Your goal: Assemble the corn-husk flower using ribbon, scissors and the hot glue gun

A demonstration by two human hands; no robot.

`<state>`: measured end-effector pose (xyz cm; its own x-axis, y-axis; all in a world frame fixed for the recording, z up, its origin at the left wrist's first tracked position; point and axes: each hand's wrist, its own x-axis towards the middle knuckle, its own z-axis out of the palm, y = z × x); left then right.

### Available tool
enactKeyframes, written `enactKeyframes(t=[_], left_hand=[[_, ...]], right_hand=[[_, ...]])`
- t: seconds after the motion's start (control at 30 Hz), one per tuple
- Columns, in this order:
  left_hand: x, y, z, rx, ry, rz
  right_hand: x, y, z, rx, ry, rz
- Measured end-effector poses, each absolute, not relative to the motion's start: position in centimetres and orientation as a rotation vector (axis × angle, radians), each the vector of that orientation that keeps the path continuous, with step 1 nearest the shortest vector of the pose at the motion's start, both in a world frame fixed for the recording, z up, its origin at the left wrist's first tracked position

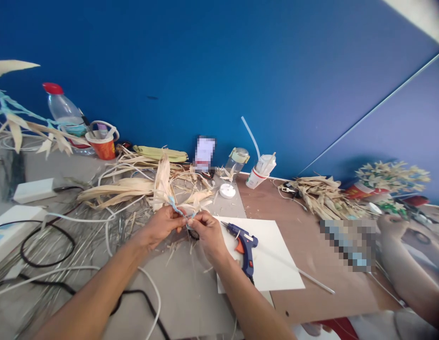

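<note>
"What are you holding?"

"Left of the glue gun: husks, then my left hand pinching the blue strip, then my right hand pinching its lower end. I seem to be winding it."

"Next?"

"A firm, even pinch from both, I'd judge; the glue gun lies unheld."

Fairly bright, soft, even light around us, source unseen; blue wall pales to violet toward 2 o'clock, white sheet at 5 brightest, shadows faint. Left hand, right hand passably sharp; wide-angle stretch and blur at 9 and 3 o'clock; pixelation on phone near centre, another patch toward 4
</note>
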<state>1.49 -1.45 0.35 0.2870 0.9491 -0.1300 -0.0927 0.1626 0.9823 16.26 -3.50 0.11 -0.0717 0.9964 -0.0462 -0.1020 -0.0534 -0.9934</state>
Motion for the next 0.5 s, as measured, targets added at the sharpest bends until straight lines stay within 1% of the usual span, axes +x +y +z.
enactKeyframes(t=[0.17,0.33,0.4,0.5], left_hand=[[1.2,-1.4,0.7,1.162,1.073,0.937],[1.2,-1.2,0.6,1.152,1.106,0.931],[1.2,-1.2,0.6,1.155,1.117,0.919],[1.2,-1.1,0.6,1.173,1.136,0.904]], right_hand=[[16.4,-3.5,0.8,-1.094,-1.135,1.429],[17.4,-3.3,1.3,-1.159,-1.27,1.457],[17.7,-3.3,1.5,-1.211,-1.396,1.393],[18.0,-3.3,2.0,-1.306,-1.579,1.169]])
